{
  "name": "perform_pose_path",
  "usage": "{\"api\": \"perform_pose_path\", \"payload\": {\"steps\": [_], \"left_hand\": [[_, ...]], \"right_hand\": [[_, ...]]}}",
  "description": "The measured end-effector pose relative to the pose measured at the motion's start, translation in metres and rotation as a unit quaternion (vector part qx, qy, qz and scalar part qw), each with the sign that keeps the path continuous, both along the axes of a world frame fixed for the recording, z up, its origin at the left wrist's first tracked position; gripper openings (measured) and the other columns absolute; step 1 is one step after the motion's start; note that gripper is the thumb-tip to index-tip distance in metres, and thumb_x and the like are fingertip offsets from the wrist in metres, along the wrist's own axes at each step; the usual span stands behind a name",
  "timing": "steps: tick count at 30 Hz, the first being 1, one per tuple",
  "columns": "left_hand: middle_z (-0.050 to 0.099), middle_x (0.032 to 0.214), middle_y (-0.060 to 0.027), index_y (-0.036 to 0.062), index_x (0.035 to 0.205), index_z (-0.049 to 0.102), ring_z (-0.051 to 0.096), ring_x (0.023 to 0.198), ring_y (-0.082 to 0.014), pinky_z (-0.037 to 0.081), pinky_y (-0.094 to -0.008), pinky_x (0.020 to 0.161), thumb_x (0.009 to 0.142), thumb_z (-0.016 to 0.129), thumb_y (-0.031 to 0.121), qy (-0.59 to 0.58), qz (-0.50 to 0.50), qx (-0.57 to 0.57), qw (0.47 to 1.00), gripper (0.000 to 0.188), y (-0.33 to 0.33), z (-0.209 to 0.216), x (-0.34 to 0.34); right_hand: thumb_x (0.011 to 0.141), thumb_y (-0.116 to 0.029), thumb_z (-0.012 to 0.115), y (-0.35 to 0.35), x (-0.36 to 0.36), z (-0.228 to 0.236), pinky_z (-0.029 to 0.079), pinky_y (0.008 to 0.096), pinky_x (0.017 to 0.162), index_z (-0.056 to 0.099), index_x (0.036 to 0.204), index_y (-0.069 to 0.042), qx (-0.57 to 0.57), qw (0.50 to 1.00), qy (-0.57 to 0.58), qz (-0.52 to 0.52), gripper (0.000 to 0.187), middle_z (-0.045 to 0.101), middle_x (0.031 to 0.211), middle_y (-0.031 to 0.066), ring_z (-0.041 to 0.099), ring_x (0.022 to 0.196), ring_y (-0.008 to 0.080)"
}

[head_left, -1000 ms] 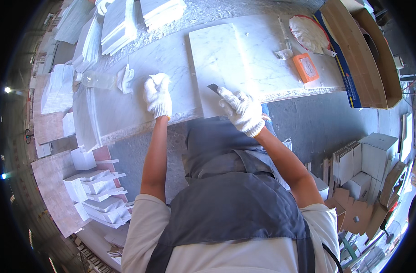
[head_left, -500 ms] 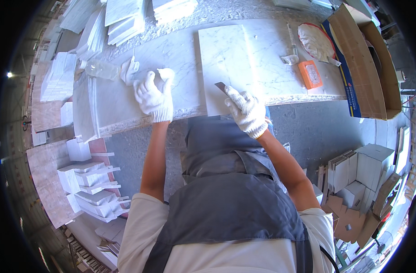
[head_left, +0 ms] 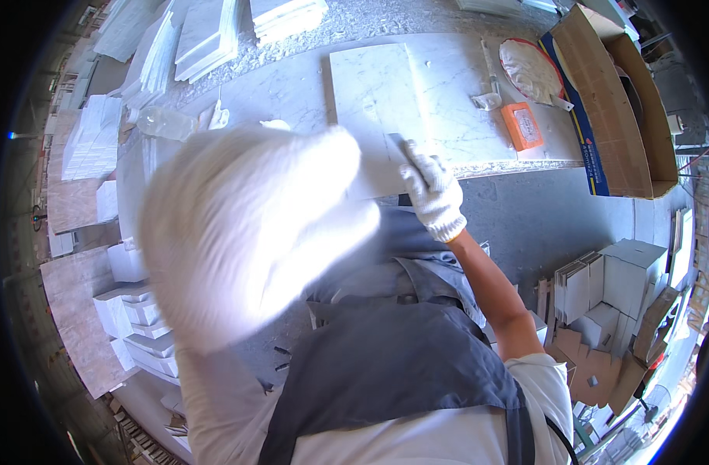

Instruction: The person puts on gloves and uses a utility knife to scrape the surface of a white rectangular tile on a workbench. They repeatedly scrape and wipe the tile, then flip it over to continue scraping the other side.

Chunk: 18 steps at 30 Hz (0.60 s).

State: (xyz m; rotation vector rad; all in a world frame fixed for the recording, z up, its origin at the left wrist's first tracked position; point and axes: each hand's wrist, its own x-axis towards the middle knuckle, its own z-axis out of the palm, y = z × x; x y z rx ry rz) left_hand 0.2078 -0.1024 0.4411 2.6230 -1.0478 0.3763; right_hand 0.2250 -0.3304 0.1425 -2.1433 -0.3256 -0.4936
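My right hand (head_left: 433, 194), in a white knit glove, is closed round a flat metal scraper (head_left: 398, 142); its handle is hidden in the fingers. The blade points up and left over a white marble-patterned slab (head_left: 370, 85) lying on the worktable. My left hand (head_left: 250, 232), also gloved in white, is raised close in front of me and badly blurred. It covers the table's left front part and a corner of the slab. Whether it holds anything cannot be made out. Beyond it, a small white lump (head_left: 275, 124) shows on the table.
A clear plastic bottle (head_left: 165, 122) lies at the left. To the right are an orange box (head_left: 522, 126), a red-rimmed round white pad (head_left: 531, 71), a thin stick-like tool (head_left: 490, 74) and an open cardboard carton (head_left: 602, 101). Stacked slabs (head_left: 207, 39) stand at the back left.
My left hand has risen from the table toward me, now large and blurred. My right hand has shifted slightly right, still gripping the scraper.
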Motion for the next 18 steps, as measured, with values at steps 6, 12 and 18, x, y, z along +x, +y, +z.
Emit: {"api": "perform_pose_path", "payload": {"steps": [6, 12, 18], "left_hand": [[0.075, 0.100, -0.0140, -0.0029, 0.121, 0.066, 0.071, 0.094, -0.0234, 0.058, -0.0308, 0.074, 0.077, 0.087, -0.003, 0.114, -0.212, 0.041, 0.970, 0.050, -0.001, 0.049, -0.008], [0.075, 0.100, -0.0137, -0.0022, 0.119, 0.068, 0.071, 0.093, -0.0237, 0.058, -0.0319, 0.075, 0.076, 0.088, -0.002, 0.100, -0.190, 0.038, 0.976, 0.048, 0.005, 0.049, -0.018], [0.075, 0.101, -0.0134, -0.0016, 0.117, 0.069, 0.072, 0.092, -0.0241, 0.058, -0.0329, 0.075, 0.075, 0.089, 0.000, 0.075, -0.133, 0.025, 0.988, 0.046, 0.012, 0.047, -0.031]], "right_hand": [[0.097, -0.007, 0.066, -0.055, -0.023, -0.002, 0.057, 0.0350, 0.100, 0.067, 0.138, -0.001, 0.074, 0.988, 0.075, -0.114, 0.041, 0.073, 0.129, 0.0206, 0.072, 0.115, 0.0304], [0.100, -0.006, 0.067, -0.086, -0.044, -0.005, 0.053, 0.0360, 0.104, 0.063, 0.141, 0.004, 0.159, 0.963, 0.168, -0.135, 0.042, 0.071, 0.134, 0.0182, 0.070, 0.120, 0.0260], [0.100, -0.001, 0.060, -0.066, -0.036, -0.003, 0.051, 0.0364, 0.110, 0.060, 0.144, 0.004, 0.188, 0.965, 0.151, -0.106, 0.045, 0.067, 0.141, 0.0206, 0.066, 0.129, 0.0278]]}}
